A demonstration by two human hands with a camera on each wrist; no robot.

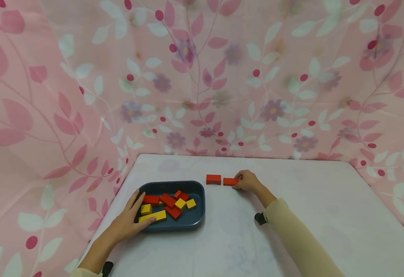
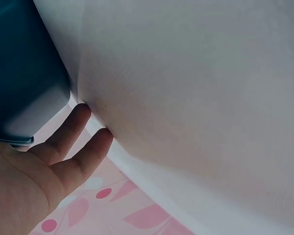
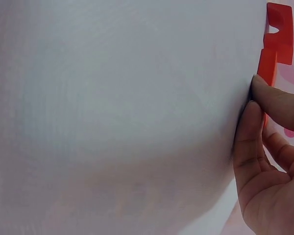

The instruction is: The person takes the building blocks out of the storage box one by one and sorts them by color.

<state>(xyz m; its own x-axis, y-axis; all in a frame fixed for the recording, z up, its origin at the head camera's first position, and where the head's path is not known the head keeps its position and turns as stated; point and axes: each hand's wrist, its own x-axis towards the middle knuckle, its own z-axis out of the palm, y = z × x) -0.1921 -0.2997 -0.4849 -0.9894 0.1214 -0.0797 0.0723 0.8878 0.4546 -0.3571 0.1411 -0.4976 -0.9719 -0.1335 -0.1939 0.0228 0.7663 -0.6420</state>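
Observation:
At the far side of the table, my right hand (image 1: 247, 181) pinches the right end of a small red block (image 1: 230, 181) between thumb and fingers. Just left of that piece sits another red block (image 1: 213, 179), whose rounded notch shows in the right wrist view. My left hand (image 1: 131, 217) rests over the left end of a dark blue tray (image 1: 196, 223), its thumb reaching over the front rim. In the left wrist view, two fingers (image 2: 81, 159) extend past the tray's outer wall (image 2: 24, 73) to the table. Red blocks (image 1: 168, 200) and yellow blocks (image 1: 180, 204) lie jumbled inside the tray.
A white cloth (image 1: 229, 238) covers the table. Pink floral fabric (image 1: 202, 96) hangs behind it and along both sides. Small dark devices sit at the wrists, the right one (image 1: 260, 218) just below the sleeve cuff.

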